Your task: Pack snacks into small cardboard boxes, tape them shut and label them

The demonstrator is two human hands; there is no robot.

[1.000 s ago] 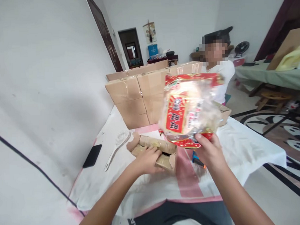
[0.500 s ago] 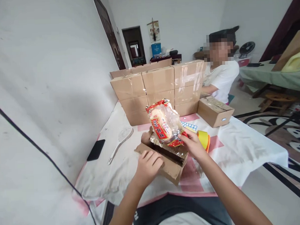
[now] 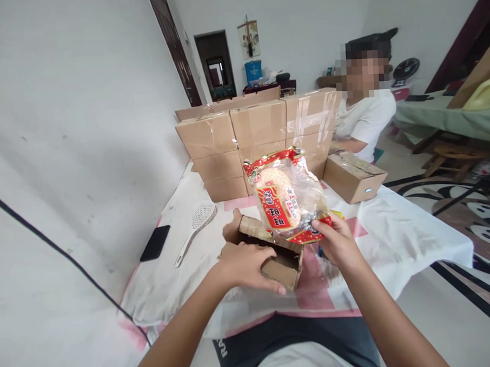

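Observation:
My right hand (image 3: 337,239) pinches the lower right corner of a rice cracker packet (image 3: 286,198), red-edged with a clear window and a pale round cracker showing. The packet is tilted and held above a small open cardboard box (image 3: 287,271) with torn flaps. My left hand (image 3: 250,264) lies over the near left side of that box, thumb and fingers spread apart, touching it. Part of the box's inside is hidden by the packet and my left hand.
Behind stands a wall of taped cardboard boxes (image 3: 258,123). A closed carton (image 3: 354,176) sits at the right, near a seated person (image 3: 367,113). On the tablecloth (image 3: 413,235) at left lie a white slotted strainer (image 3: 196,223) and a black phone-like slab (image 3: 155,243).
The packet has come nearer and a little to the right, now mostly covering the yellow item behind. My left hand has opened from curled fingers on the flap; the near flap looks folded differently.

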